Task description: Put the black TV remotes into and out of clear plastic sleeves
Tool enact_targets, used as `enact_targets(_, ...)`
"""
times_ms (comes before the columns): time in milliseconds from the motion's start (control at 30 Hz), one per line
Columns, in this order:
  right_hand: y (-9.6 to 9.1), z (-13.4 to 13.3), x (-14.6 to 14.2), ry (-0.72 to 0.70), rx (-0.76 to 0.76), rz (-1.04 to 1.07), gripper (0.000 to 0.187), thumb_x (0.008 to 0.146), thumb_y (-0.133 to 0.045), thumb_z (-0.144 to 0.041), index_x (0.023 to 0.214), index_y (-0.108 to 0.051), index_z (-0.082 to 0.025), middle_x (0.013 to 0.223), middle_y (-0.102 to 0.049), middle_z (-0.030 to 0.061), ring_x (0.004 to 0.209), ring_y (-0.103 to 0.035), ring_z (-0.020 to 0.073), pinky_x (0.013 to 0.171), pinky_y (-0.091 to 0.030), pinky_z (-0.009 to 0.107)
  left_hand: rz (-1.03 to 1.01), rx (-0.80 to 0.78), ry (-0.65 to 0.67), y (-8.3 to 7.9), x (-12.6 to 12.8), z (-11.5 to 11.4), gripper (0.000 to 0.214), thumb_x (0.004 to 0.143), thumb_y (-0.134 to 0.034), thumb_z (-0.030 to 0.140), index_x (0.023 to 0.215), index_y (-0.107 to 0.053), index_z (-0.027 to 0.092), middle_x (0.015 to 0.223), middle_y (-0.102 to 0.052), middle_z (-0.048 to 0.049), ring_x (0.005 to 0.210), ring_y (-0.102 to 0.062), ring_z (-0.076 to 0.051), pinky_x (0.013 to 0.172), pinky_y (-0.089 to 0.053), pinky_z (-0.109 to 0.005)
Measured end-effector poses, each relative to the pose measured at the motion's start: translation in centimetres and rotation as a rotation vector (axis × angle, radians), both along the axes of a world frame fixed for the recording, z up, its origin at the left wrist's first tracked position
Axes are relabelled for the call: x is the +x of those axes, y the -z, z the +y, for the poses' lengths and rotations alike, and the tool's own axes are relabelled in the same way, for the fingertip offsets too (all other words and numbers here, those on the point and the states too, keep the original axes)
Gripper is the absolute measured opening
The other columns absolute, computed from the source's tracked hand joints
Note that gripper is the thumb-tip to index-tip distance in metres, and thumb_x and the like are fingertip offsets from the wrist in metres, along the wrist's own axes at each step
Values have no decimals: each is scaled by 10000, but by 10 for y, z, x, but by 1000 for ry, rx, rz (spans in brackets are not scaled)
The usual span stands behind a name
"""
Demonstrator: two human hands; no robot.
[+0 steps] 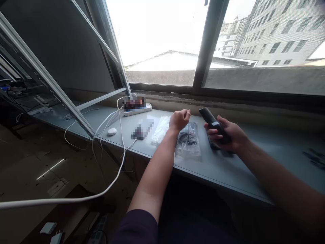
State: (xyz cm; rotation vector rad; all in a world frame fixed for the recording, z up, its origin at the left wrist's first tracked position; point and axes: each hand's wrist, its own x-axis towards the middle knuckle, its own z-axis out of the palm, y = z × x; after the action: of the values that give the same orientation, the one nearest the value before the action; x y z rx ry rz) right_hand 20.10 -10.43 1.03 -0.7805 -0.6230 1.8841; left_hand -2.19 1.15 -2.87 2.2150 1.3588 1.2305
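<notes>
My right hand point(227, 135) is wrapped round a long black remote-like device point(210, 121), holding it tilted just above the grey sill point(254, 159). My left hand point(179, 120) hovers to its left with fingers curled into a pinch; I cannot make out anything in it. Directly below the left hand lie a clear plastic bag with dark contents point(189, 139) and an empty-looking clear bag point(160, 129).
A white power strip point(137, 109) sits by the window frame, with white cables point(119, 135) running off the sill's edge. A small white round object point(112, 131) lies left. A metal frame point(50, 84) slants across the left. Dark items point(316, 156) rest far right.
</notes>
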Motion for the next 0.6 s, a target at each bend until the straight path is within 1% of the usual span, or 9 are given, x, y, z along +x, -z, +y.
enact_targets(100, -2, -4, -5, -5, -52, 85, 349, 1174, -437, -328, 1425, -646, -207, 855, -640, 48, 529, -542, 151, 359, -524, 210, 63, -6, 9, 3, 1, -1, 454, 1172, -494, 448, 899, -785, 234, 926, -812, -121, 842, -698, -257, 762, -386, -348)
enact_targets(167, -4, -6, -7, 16, -86, 110, 350, 1171, -468, -348, 1431, -646, -195, 817, -613, 31, 527, -541, 149, 361, -529, 212, 84, -6, 20, 5, 2, 0, 469, 1173, -484, 457, 890, -783, 231, 904, -805, -114, 803, -679, -244, 740, -371, -349)
enact_targets(233, -6, -6, -7, 50, -97, 95, 345, 1162, -532, -383, 1428, -650, -197, 808, -623, 31, 562, -582, 161, 392, -568, 229, 96, 0, 23, 7, 3, 1, 472, 1173, -479, 455, 892, -784, 230, 883, -799, -105, 775, -662, -232, 723, -357, -347)
enact_targets(333, -7, -4, -5, 83, -106, 38, 321, 1153, -570, -359, 1423, -664, -215, 894, -706, 71, 668, -684, 191, 469, -637, 258, 119, 11, 20, 9, 5, 2, 466, 1165, -495, 446, 870, -781, 227, 859, -795, -100, 759, -648, -226, 710, -339, -345)
enact_targets(433, -6, -2, -1, 52, -97, -18, 324, 1165, -522, -377, 1412, -686, -246, 1061, -774, 121, 749, -737, 218, 498, -654, 296, 134, 16, 22, 9, 7, 2, 468, 1164, -499, 456, 877, -790, 229, 872, -803, -101, 765, -649, -226, 708, -337, -342)
enact_targets(500, -5, -2, 0, 31, -68, -32, 332, 1174, -488, -408, 1389, -702, -272, 1073, -781, 112, 708, -710, 205, 471, -618, 288, 135, 12, 23, 9, 7, 2, 470, 1165, -494, 462, 888, -797, 231, 883, -807, -101, 766, -650, -224, 706, -338, -340)
enact_targets(600, -3, -2, -1, 37, -34, -4, 342, 1184, -454, -415, 1360, -719, -289, 938, -737, 67, 608, -616, 173, 429, -546, 253, 134, 8, 25, 9, 7, 2, 470, 1162, -493, 462, 890, -800, 231, 884, -807, -104, 766, -649, -225, 708, -342, -341)
